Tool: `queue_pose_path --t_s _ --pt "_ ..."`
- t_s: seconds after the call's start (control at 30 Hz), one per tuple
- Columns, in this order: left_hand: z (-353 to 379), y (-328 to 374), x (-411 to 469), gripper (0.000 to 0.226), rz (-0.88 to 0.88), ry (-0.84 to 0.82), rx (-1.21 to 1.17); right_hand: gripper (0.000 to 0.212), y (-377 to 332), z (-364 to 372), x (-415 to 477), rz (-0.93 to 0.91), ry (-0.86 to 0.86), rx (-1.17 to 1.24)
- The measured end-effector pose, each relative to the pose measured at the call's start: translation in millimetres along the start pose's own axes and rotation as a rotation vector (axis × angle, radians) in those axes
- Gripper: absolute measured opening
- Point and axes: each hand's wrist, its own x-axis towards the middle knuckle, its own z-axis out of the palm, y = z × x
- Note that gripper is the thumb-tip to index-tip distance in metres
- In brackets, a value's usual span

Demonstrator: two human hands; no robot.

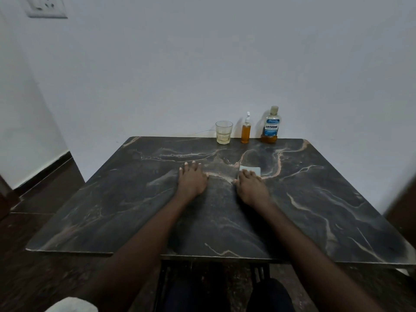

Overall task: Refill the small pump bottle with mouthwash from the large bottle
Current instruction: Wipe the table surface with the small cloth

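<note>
A small pump bottle (245, 131) with amber liquid and a white pump stands at the table's far edge. Right of it stands the large mouthwash bottle (270, 126) with a blue label, a cap on top and a little amber liquid at its bottom. My left hand (192, 179) lies flat on the dark marble table (315, 199), fingers straight, holding nothing. My right hand (248, 184) rests palm down near the middle, its fingers on a pale folded cloth (252, 169). Both hands are well short of the bottles.
A clear glass tumbler (224, 132) with a little pale liquid stands left of the pump bottle. A white wall rises directly behind the table's far edge. A wall socket (46, 6) is at the top left. Dark floor lies left of the table.
</note>
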Motion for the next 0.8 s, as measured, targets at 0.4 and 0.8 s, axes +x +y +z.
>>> queue_pose_path --t_s 0.4,0.8 --pt "6.7 -12.1 -7.0 0.068 -0.002 0.030 0.019 0.055 112.4 -27.5 64.9 0.171 -0.116 0.010" --pt "3.8 -8.3 -10.4 0.068 -0.016 0.016 0.025 0.065 146.3 -7.3 -72.4 0.288 0.036 -0.156"
